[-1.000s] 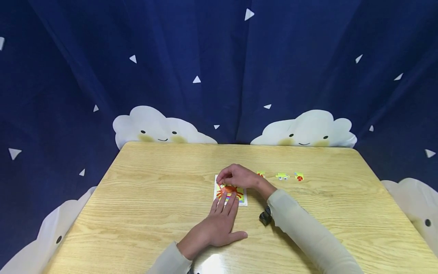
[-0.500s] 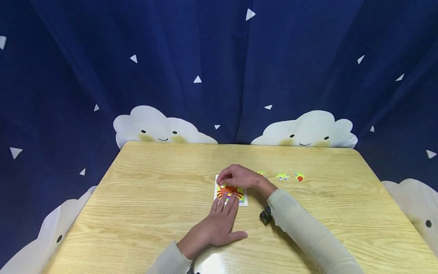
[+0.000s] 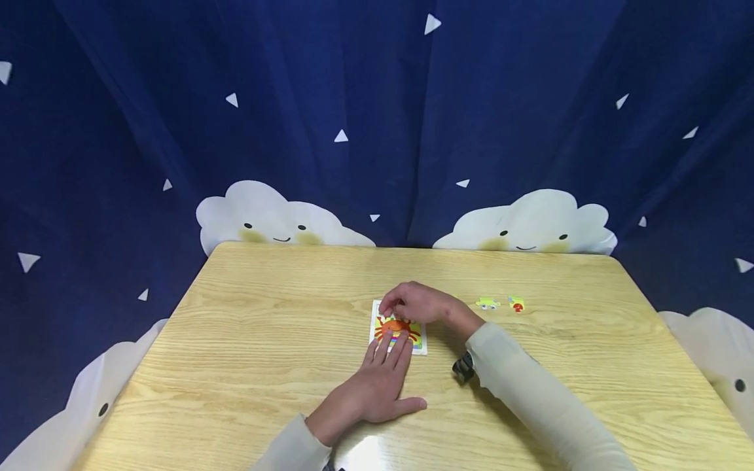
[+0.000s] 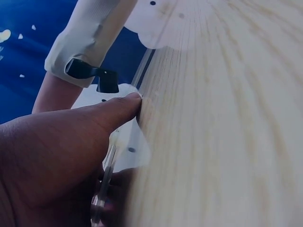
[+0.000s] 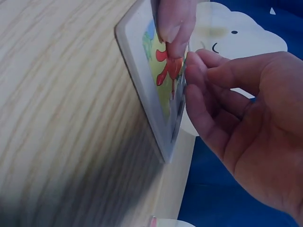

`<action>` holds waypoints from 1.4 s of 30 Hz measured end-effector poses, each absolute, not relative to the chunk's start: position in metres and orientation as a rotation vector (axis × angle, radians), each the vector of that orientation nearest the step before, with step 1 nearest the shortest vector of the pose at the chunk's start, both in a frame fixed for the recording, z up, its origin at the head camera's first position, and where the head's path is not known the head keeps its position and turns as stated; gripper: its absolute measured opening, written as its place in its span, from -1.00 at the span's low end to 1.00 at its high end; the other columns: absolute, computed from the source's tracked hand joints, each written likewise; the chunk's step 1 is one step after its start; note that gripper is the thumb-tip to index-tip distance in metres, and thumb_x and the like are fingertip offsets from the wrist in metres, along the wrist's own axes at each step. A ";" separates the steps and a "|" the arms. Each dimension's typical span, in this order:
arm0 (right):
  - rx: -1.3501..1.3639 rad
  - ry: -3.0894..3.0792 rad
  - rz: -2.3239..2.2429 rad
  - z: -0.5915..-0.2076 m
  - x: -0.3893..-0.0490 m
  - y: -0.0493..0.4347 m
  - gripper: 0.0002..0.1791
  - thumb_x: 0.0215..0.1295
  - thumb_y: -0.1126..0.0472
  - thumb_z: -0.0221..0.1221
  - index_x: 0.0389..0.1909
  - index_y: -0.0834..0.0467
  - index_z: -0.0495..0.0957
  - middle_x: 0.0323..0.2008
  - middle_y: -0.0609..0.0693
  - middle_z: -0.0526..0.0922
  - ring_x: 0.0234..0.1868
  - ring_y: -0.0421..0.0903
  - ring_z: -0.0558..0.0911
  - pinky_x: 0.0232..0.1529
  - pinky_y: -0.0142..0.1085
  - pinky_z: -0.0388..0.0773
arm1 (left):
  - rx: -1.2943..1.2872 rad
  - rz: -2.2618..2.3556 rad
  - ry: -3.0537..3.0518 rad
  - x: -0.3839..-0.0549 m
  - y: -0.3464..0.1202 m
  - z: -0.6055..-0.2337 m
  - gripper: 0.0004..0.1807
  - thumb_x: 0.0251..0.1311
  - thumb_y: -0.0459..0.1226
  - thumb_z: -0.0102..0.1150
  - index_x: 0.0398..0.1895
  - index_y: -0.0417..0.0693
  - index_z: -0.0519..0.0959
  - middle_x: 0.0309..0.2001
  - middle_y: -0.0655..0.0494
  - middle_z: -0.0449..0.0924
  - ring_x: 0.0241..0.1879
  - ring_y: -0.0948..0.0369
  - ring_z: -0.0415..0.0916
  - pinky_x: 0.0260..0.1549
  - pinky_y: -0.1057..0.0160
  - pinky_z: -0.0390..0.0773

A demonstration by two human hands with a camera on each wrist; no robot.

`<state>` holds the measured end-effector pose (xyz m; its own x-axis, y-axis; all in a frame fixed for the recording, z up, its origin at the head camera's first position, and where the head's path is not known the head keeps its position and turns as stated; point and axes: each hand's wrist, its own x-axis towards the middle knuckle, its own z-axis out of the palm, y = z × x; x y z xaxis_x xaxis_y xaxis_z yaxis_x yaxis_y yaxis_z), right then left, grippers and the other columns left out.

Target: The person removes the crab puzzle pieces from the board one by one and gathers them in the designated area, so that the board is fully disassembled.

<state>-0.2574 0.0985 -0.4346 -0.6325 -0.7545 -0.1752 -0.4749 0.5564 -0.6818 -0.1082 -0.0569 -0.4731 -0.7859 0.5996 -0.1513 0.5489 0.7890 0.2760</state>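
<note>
A small white-bordered jigsaw puzzle with an orange-red crab lies on the wooden table; in the right wrist view the same crab puzzle shows edge-on. My left hand lies with straight fingers, their tips over the puzzle's near edge and the thumb out to the right. In the left wrist view my left hand shows mostly thumb. My right hand bends its fingers over the puzzle's far side. Thumb and fingers of the right hand come close together there; no piece shows between them, though fingertips are partly hidden.
Two loose jigsaw pieces, a yellow-green one with eyes and one with a red patch, lie right of the puzzle on the table. A blue curtain with clouds hangs behind. A black wrist device sits below the right sleeve.
My right hand has shifted slightly right along the puzzle's far side, and its wrist now covers the spot where a third loose piece showed. My left hand has stayed in place.
</note>
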 end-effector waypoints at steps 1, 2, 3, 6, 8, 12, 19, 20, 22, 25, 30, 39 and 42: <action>-1.011 2.352 -0.810 -0.434 -0.257 0.098 -0.67 0.36 0.53 0.04 -0.04 0.24 0.71 -0.20 -0.04 0.72 -0.19 -0.15 0.58 -0.02 -0.29 0.54 | 0.896 0.326 2.748 -0.108 -0.057 -0.473 0.11 0.41 0.35 -0.08 0.65 -0.28 -0.11 0.65 -0.17 -0.27 0.60 -0.16 -0.38 0.49 -0.16 -0.17; -1.029 2.359 -0.795 -0.433 -0.256 0.098 -0.67 0.35 0.53 0.05 -0.05 0.24 0.71 -0.21 -0.04 0.72 -0.19 -0.16 0.58 -0.01 -0.27 0.55 | 0.896 0.327 2.750 -0.108 -0.057 -0.472 0.11 0.40 0.35 -0.08 0.65 -0.28 -0.11 0.65 -0.18 -0.26 0.60 -0.16 -0.37 0.49 -0.16 -0.17; -1.047 2.367 -0.780 -0.433 -0.256 0.098 -0.67 0.35 0.53 0.06 -0.06 0.24 0.71 -0.21 -0.04 0.72 -0.20 -0.15 0.58 0.00 -0.26 0.54 | 0.894 0.326 2.751 -0.108 -0.057 -0.472 0.11 0.40 0.35 -0.08 0.65 -0.28 -0.10 0.65 -0.18 -0.25 0.60 -0.16 -0.37 0.49 -0.16 -0.17; -1.077 2.376 -0.745 -0.432 -0.256 0.097 -0.68 0.35 0.52 0.07 -0.08 0.21 0.73 -0.23 -0.05 0.71 -0.21 -0.17 0.56 -0.03 -0.27 0.53 | 0.892 0.335 2.752 -0.108 -0.057 -0.472 0.11 0.41 0.35 -0.07 0.65 -0.29 -0.10 0.65 -0.18 -0.23 0.60 -0.16 -0.36 0.48 -0.16 -0.17; -1.087 2.368 -0.738 -0.432 -0.256 0.096 -0.68 0.35 0.53 0.06 -0.09 0.21 0.73 -0.25 -0.05 0.70 -0.23 -0.17 0.56 -0.06 -0.28 0.53 | 0.891 0.337 2.750 -0.107 -0.056 -0.472 0.11 0.40 0.36 -0.08 0.65 -0.28 -0.10 0.65 -0.18 -0.23 0.60 -0.15 -0.37 0.49 -0.16 -0.16; -1.073 2.349 -0.737 -0.433 -0.255 0.097 -0.61 0.32 0.55 0.02 -0.05 0.21 0.73 -0.22 -0.06 0.71 -0.21 -0.17 0.56 -0.04 -0.31 0.51 | 0.895 0.345 2.745 -0.108 -0.056 -0.471 0.11 0.40 0.35 -0.07 0.65 -0.29 -0.10 0.65 -0.18 -0.23 0.60 -0.15 -0.38 0.48 -0.16 -0.16; -1.070 2.343 -0.748 -0.432 -0.254 0.099 -0.54 0.26 0.56 -0.01 0.01 0.21 0.74 -0.12 -0.06 0.74 -0.11 -0.07 0.62 0.02 -0.30 0.50 | 0.889 0.372 2.731 -0.109 -0.057 -0.473 0.11 0.40 0.35 -0.07 0.65 -0.28 -0.12 0.65 -0.16 -0.30 0.60 -0.14 -0.43 0.48 -0.17 -0.19; -1.071 2.341 -0.752 -0.433 -0.254 0.100 -0.53 0.26 0.56 -0.01 0.02 0.21 0.74 -0.11 -0.06 0.74 -0.10 -0.07 0.62 0.01 -0.30 0.51 | 0.888 0.378 2.726 -0.110 -0.057 -0.473 0.11 0.40 0.35 -0.07 0.65 -0.27 -0.13 0.65 -0.16 -0.30 0.60 -0.14 -0.43 0.48 -0.17 -0.19; -1.080 2.334 -0.761 -0.434 -0.254 0.100 -0.53 0.25 0.55 0.00 0.04 0.21 0.73 -0.08 -0.05 0.73 -0.09 -0.07 0.61 0.01 -0.30 0.51 | 0.888 0.386 2.722 -0.109 -0.058 -0.473 0.11 0.41 0.34 -0.07 0.65 -0.27 -0.13 0.65 -0.16 -0.31 0.60 -0.14 -0.44 0.48 -0.18 -0.19; -1.094 2.327 -0.773 -0.435 -0.254 0.102 -0.55 0.25 0.52 0.03 0.06 0.22 0.72 -0.04 -0.04 0.71 -0.09 -0.10 0.59 0.00 -0.29 0.51 | 0.893 0.401 2.717 -0.109 -0.058 -0.473 0.10 0.41 0.33 -0.05 0.65 -0.28 -0.14 0.65 -0.17 -0.31 0.60 -0.14 -0.44 0.48 -0.19 -0.17; -1.084 2.323 -0.789 -0.437 -0.254 0.104 -0.58 0.27 0.48 0.07 0.07 0.21 0.72 -0.04 -0.02 0.70 -0.12 -0.15 0.57 0.02 -0.26 0.50 | 0.897 0.400 2.710 -0.109 -0.057 -0.472 0.10 0.42 0.33 -0.06 0.66 -0.27 -0.16 0.65 -0.16 -0.32 0.60 -0.13 -0.45 0.48 -0.18 -0.18; -1.063 2.286 -0.839 -0.436 -0.254 0.108 -0.59 0.31 0.46 0.09 0.10 0.21 0.71 0.00 -0.03 0.70 -0.05 -0.13 0.57 0.09 -0.24 0.47 | 0.886 0.373 2.722 -0.109 -0.056 -0.469 0.11 0.40 0.34 -0.04 0.65 -0.27 -0.12 0.65 -0.16 -0.27 0.60 -0.11 -0.42 0.48 -0.16 -0.15; -1.084 2.277 -0.856 -0.437 -0.254 0.109 -0.61 0.33 0.44 0.10 0.11 0.21 0.71 0.00 -0.02 0.70 -0.07 -0.15 0.56 0.09 -0.24 0.47 | 0.880 0.383 2.721 -0.109 -0.055 -0.469 0.12 0.40 0.34 -0.04 0.65 -0.27 -0.12 0.65 -0.16 -0.26 0.60 -0.10 -0.42 0.48 -0.17 -0.14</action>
<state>-0.2541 0.1094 -0.4366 -0.5751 -0.8048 -0.1469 -0.5086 0.4924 -0.7063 -0.1086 -0.0555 -0.4687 -0.7840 0.5999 -0.1595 0.5325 0.7821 0.3238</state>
